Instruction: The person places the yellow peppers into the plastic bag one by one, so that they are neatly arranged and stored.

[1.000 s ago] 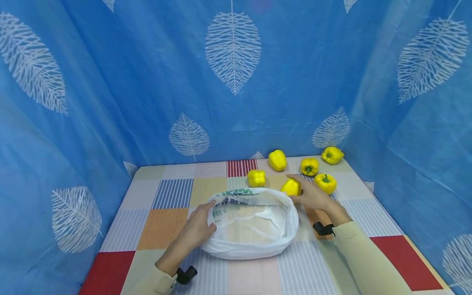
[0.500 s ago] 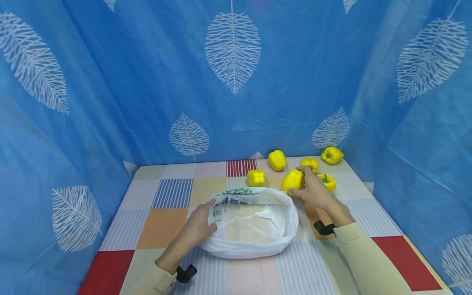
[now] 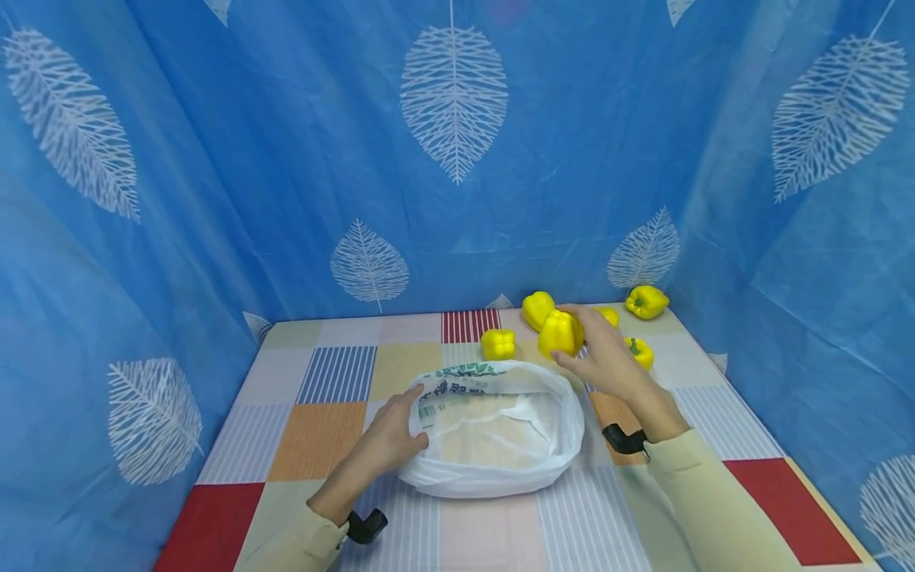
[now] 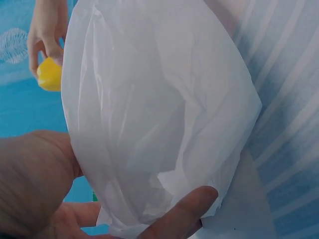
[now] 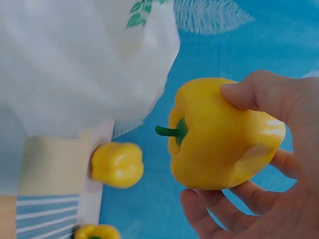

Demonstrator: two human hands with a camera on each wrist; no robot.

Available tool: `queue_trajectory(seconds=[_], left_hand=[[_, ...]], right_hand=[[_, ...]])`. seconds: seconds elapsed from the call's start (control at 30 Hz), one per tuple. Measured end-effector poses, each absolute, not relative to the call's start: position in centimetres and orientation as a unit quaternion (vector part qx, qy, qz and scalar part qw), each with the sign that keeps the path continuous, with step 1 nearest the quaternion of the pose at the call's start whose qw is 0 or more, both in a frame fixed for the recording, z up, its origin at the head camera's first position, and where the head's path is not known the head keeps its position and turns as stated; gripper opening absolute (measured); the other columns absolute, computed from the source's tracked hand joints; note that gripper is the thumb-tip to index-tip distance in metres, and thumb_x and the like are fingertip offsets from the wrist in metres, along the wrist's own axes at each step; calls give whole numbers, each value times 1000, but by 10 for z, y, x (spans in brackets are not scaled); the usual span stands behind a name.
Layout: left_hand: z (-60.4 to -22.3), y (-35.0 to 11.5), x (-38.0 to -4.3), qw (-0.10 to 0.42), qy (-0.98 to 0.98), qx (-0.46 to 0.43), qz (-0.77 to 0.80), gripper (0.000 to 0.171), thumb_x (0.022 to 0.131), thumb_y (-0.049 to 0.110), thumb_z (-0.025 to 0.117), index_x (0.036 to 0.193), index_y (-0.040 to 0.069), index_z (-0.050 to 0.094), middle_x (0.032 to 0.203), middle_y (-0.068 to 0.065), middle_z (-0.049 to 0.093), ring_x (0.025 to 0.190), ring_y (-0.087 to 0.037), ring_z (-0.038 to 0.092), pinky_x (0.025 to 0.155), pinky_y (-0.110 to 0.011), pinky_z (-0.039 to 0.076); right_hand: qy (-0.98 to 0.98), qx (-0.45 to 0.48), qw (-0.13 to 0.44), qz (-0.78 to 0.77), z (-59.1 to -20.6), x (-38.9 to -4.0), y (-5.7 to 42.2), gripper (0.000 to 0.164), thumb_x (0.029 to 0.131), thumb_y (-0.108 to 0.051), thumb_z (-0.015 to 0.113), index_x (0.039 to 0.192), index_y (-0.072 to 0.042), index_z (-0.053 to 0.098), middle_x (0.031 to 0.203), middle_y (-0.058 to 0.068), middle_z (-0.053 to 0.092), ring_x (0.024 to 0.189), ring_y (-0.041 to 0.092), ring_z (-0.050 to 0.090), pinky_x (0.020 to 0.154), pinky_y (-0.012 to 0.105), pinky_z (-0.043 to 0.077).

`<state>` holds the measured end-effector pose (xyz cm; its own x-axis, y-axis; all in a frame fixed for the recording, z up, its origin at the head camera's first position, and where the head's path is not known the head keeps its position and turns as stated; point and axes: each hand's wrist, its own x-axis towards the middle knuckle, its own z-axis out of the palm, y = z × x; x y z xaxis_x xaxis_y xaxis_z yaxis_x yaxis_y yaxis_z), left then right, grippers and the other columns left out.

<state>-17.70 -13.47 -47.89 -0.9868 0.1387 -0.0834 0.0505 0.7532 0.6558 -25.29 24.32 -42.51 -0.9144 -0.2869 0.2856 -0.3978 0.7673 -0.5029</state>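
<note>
A white plastic bag (image 3: 493,481) with green print stands on the checked cloth, its mouth spread wide. My left hand (image 3: 389,435) grips the bag's left rim; in the left wrist view a digit (image 4: 187,211) lies against the plastic. Up off the cloth, behind the bag's right side, my right hand (image 3: 608,359) holds a yellow bell pepper (image 3: 557,334). The right wrist view shows that pepper (image 5: 219,134) between thumb and fingers, green stem facing the bag. Little of the bag's inside shows beyond folds of plastic.
More yellow peppers lie behind the bag: one near its back rim (image 3: 498,345), one by the curtain (image 3: 536,308), one in the far right corner (image 3: 646,302). Two others, (image 3: 641,352) one of them, are partly hidden by my right hand. A blue curtain (image 3: 457,238) encloses the table.
My right hand has taken hold of a yellow bell pepper, tipped it and lifted it up and slightly left. My left hand has stayed at the bag's rim.
</note>
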Motion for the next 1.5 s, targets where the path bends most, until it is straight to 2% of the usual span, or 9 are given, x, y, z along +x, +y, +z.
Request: queue_trajectory(seconds=[0.17,0.27,0.37,0.5,0.63,0.87,1.1,1.4,1.5], left_hand=[[-478,-134,-177,63,934,61,346,89,92,3,89,172,-1,51,161,-34,64,139,-48,71,115,-68,65],[-478,-134,-178,66,933,65,347,90,93,4,89,174,0,50,163,-35,63,140,-49,70,114,-68,66],[-479,-134,-179,71,932,64,348,91,94,6,90,175,2,49,163,-33,63,139,-47,71,113,-67,66],[-481,-131,-179,75,930,65,354,93,93,7,91,175,3,48,163,-33,63,140,-48,70,115,-67,65],[-484,-130,-178,79,928,71,356,95,92,7,92,176,2,47,166,-33,61,147,-51,67,120,-71,61],[-482,-128,-180,84,927,66,360,98,91,8,93,177,6,46,169,-31,60,149,-49,66,122,-73,59],[-482,-128,-180,87,923,75,368,99,90,6,93,177,4,46,167,-32,60,143,-48,68,116,-74,63],[-481,-123,-179,95,916,92,378,100,91,4,92,178,3,43,172,-32,56,152,-52,63,122,-75,58],[-481,-123,-179,96,917,90,376,102,90,4,93,178,4,42,174,-32,54,155,-53,61,122,-76,58]], right_hand=[[-933,190,84,295,-419,-246,226,79,104,-16,86,174,-12,49,167,31,53,145,54,62,112,75,62],[-927,204,70,306,-417,-241,215,81,104,-16,85,176,-18,47,162,29,54,133,48,68,106,69,67],[-919,227,60,318,-417,-238,206,84,103,-14,87,175,-12,44,163,27,56,132,43,69,105,63,69],[-914,254,45,314,-421,-233,196,82,98,-12,90,165,0,45,163,28,60,136,42,69,113,64,66],[-916,283,25,283,-427,-230,186,74,94,-14,93,157,-4,55,157,22,67,135,39,70,117,64,64],[-910,339,-13,240,-431,-232,165,67,94,-18,92,157,-19,69,147,17,66,126,31,67,107,54,66],[-903,358,-56,232,-437,-235,137,72,94,-15,93,158,-9,60,152,15,66,131,31,67,116,56,67],[-908,386,-28,158,-449,-238,112,71,94,-22,99,156,-11,67,139,14,67,120,26,66,114,47,68],[-912,386,-8,138,-452,-238,104,74,93,-27,101,155,-8,65,136,15,68,117,27,66,112,45,69]])
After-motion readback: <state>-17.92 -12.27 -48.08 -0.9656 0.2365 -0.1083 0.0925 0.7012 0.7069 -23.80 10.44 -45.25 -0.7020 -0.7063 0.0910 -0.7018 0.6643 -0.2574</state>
